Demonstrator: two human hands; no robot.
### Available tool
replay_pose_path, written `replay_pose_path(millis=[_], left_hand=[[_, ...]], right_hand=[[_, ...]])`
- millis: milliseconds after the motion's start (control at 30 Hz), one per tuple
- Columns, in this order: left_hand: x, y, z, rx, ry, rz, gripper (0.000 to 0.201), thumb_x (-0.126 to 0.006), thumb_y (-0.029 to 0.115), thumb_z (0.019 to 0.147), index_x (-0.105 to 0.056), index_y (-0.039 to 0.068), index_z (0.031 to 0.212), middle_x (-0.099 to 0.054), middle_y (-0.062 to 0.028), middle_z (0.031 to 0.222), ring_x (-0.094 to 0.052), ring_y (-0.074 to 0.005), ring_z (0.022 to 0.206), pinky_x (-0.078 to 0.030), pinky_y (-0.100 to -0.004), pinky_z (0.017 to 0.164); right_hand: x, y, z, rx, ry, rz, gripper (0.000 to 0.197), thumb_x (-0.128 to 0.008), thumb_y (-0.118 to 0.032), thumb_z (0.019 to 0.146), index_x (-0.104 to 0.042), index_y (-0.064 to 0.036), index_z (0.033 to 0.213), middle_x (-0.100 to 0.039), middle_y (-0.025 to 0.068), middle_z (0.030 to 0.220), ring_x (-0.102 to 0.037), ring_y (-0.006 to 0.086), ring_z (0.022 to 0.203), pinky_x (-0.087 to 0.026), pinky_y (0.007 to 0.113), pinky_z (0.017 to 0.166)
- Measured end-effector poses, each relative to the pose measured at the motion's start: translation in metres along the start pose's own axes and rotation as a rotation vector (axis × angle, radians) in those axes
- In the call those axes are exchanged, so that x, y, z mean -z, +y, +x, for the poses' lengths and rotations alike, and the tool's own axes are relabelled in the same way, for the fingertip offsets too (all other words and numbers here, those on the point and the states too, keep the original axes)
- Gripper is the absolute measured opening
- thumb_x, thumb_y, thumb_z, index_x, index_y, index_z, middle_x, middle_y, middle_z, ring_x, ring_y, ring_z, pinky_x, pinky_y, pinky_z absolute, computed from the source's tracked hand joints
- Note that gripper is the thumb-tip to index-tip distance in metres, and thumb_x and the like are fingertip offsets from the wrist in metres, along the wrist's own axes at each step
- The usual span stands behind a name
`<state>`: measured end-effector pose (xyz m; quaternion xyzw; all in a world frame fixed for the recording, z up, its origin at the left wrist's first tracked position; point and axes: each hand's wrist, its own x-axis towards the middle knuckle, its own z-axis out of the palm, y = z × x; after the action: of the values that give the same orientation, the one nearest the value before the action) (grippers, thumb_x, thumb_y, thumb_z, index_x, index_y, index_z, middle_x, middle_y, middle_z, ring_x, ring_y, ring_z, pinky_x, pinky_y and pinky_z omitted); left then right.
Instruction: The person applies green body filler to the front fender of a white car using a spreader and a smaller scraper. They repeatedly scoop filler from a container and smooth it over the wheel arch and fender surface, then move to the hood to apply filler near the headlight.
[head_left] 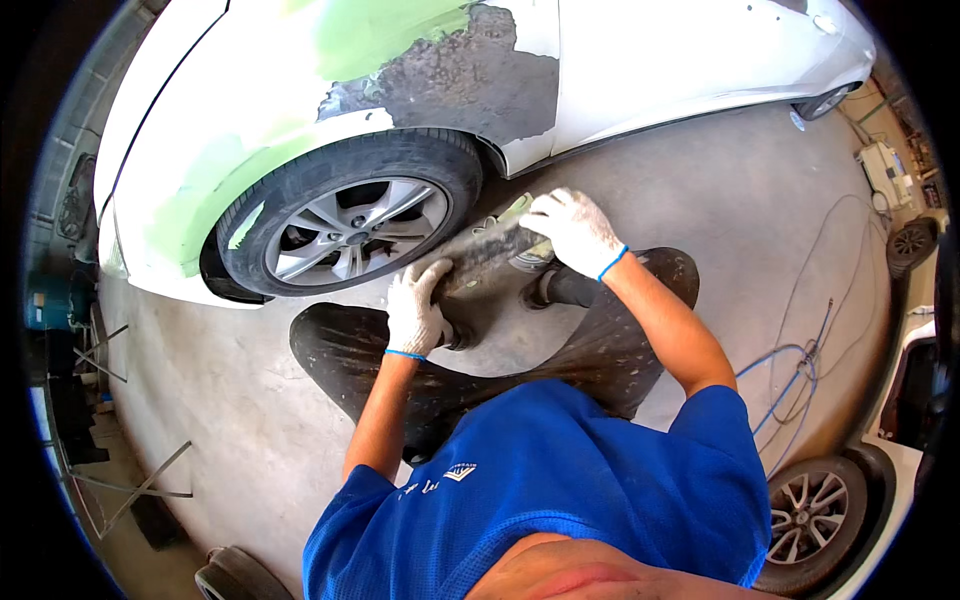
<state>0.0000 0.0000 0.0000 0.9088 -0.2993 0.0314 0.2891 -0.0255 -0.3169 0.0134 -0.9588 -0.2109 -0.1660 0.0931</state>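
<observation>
Both my hands wear white knit gloves with blue cuffs. Between them, in front of the wheel, is a dark, stained flat strip (488, 248), blurred by motion, whose kind I cannot make out. My left hand (414, 308) grips its left end, thumb and fingers bent around it. At the other end my right hand (574, 230) has its fingers curled over the strip. Just beyond stands a white car (640, 70) with a bare grey patch (460, 80) and pale green filler (210, 190) on its body. Its front wheel (357, 238) is close to my left hand.
My knees are bent apart in dark, spattered trousers (345, 340). Blue and grey hoses (800, 365) lie on the floor to the right. Another vehicle's wheel (815, 515) is at lower right, a loose tyre (240, 575) at lower left. Metal stands (140, 490) line the left side.
</observation>
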Motion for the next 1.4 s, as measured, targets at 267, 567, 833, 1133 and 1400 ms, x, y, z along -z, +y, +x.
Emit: replay_pose_path(millis=[267,567,833,1133,1400], left_hand=[[-0.055,-0.019,-0.043,0.098,-0.15,-0.056,0.053,-0.055,-0.006,0.071,-0.069,0.016,0.117,-0.065,-0.0126,0.111,-0.058,-0.039,0.106,-0.048,-0.0468,0.093],[-0.076,-0.038,-0.059,0.091,-0.267,-0.117,0.054,-0.052,-0.007,0.072,-0.07,0.016,0.118,-0.065,-0.0136,0.116,-0.058,-0.0393,0.111,-0.048,-0.0466,0.097],[-0.075,-0.044,-0.062,0.122,-0.345,-0.104,0.052,-0.053,-0.005,0.074,-0.07,0.017,0.118,-0.065,-0.0119,0.118,-0.059,-0.0377,0.113,-0.048,-0.0473,0.098],[-0.08,-0.047,-0.064,0.07,-0.315,-0.166,0.047,-0.053,-0.005,0.075,-0.071,0.013,0.114,-0.067,-0.0155,0.111,-0.061,-0.0393,0.109,-0.05,-0.0476,0.094],[-0.079,-0.045,-0.062,0.12,-0.334,-0.163,0.051,-0.054,-0.006,0.074,-0.069,0.015,0.118,-0.066,-0.0153,0.115,-0.06,-0.0395,0.112,-0.049,-0.0476,0.097]], right_hand=[[-0.039,-0.017,-0.053,-0.084,-0.155,0.059,0.027,-0.059,-0.01,0.082,-0.071,-0.0165,0.106,-0.063,0.0056,0.102,-0.059,0.0289,0.101,-0.051,0.043,0.083],[-0.07,-0.03,-0.075,-0.204,-0.286,0.161,0.025,-0.058,-0.006,0.083,-0.073,-0.0149,0.101,-0.064,0.0078,0.1,-0.06,0.0317,0.106,-0.052,0.044,0.086],[-0.086,-0.031,-0.077,-0.228,-0.326,0.222,0.029,-0.063,-0.003,0.077,-0.072,-0.0153,0.102,-0.065,0.0071,0.104,-0.059,0.0304,0.11,-0.051,0.044,0.09],[-0.082,-0.029,-0.072,-0.263,-0.353,0.218,0.022,-0.067,-0.001,0.074,-0.064,-0.0116,0.093,-0.061,0.0121,0.103,-0.058,0.0361,0.101,-0.05,0.047,0.087],[-0.077,-0.031,-0.069,-0.218,-0.244,0.134,0.016,-0.067,-0.005,0.076,-0.066,-0.015,0.088,-0.062,0.0065,0.093,-0.06,0.0309,0.097,-0.051,0.045,0.083]])
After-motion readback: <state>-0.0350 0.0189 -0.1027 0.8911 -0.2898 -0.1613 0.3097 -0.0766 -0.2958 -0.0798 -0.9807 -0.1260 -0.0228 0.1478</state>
